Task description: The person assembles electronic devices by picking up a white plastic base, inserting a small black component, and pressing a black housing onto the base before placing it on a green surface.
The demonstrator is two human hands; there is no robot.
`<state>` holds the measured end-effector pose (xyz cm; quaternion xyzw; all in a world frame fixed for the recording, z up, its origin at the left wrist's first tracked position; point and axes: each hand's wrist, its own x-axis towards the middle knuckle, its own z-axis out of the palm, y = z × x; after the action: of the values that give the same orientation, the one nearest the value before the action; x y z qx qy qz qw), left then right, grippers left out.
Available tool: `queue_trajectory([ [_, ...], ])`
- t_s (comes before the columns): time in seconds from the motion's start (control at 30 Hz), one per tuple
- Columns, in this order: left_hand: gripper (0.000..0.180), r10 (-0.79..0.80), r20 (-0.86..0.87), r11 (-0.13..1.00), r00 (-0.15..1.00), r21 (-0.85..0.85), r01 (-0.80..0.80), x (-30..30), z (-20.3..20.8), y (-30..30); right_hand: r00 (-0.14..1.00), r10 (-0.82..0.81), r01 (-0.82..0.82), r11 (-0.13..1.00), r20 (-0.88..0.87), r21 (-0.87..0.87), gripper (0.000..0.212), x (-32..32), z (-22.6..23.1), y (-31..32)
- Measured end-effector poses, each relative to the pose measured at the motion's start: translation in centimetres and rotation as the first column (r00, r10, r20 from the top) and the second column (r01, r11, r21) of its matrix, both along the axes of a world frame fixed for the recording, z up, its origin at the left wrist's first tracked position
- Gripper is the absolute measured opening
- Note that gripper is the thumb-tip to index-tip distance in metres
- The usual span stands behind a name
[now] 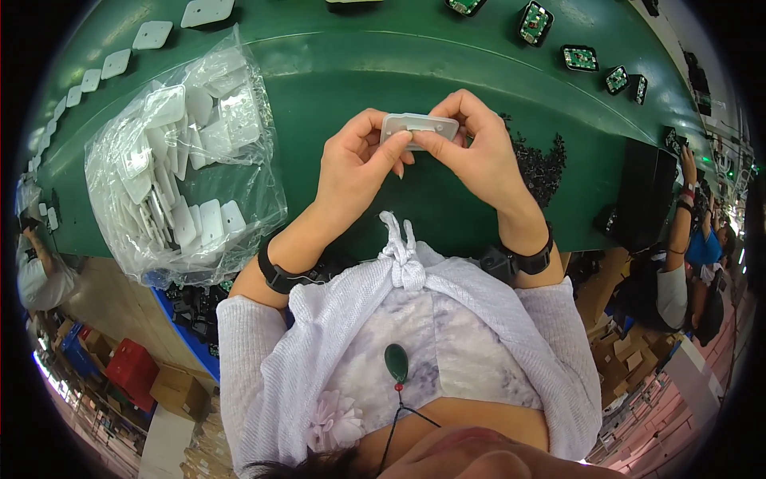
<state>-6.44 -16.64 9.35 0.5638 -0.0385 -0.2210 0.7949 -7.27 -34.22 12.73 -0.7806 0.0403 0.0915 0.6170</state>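
One white plastic piece point(420, 124) is pinched between thumbs and fingers of your left hand point(357, 156) and right hand point(479, 148), both nearly closed. Green bench point(307, 100) stretches ahead, its near edge behind both. A clear bag of similar pieces point(183, 160) lies left of your left hand; black parts point(542, 172) sit near your right. Any lettering is too small to read.

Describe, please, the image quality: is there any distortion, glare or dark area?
Head view: strong fisheye distortion, the green table bending toward black corners; head view: bright glints on the clear plastic bag, pale sheen on the table; head view: the white plate looks reasonably clear.
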Motion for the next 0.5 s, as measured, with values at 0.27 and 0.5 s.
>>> queue_trajectory([
  [0.27, 0.014, 0.158, 0.032, 0.971, 0.987, 0.174, -0.161, 2.3, -0.6, 0.8, 0.994, 0.051, -0.037, 0.989, 0.095, -0.146, 0.020, 3.4, -1.1, -1.1],
  [0.5, 0.015, -0.256, 0.576, 0.531, 0.776, 0.755, -0.385, 5.1, 0.0, 0.3, 0.873, 0.237, 0.334, 0.348, 0.426, -0.876, 0.029, 17.0, -1.1, -6.0],
])
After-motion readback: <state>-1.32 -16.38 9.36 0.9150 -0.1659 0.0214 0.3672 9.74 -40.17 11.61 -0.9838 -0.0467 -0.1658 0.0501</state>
